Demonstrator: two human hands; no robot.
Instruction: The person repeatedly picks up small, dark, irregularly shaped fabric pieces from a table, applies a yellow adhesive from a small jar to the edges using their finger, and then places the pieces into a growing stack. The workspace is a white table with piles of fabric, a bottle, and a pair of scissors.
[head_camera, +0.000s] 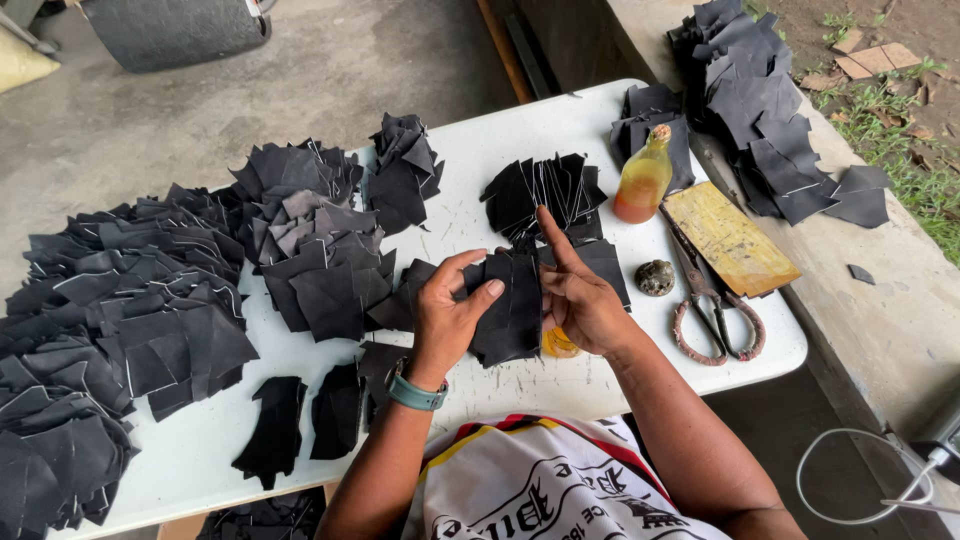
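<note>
- Left hand (447, 312): thumb + fingers clamped on the black leather piece (512, 305), wrist w/ teal band; grip pins the piece's left edge so it stays flat.
- Right hand (577, 292): steadies the same piece from the right, index finger raised straight, other fingers curled against the material.
- Leather piece: held just above white table (480, 140), front-centre, close to the person's chest.
- Small yellow-orange object (558, 345): partly hidden under right hand; kind unclear.
- Cut-piece piles (140, 320): massed at left, sep. smaller stacks (548, 190) behind the hands, within reach.
- Amber bottle (644, 180), rusty scissors (712, 300), yellowed board (730, 238), round stone-like lump (655, 277): grouped at right, by the right hand.
</note>
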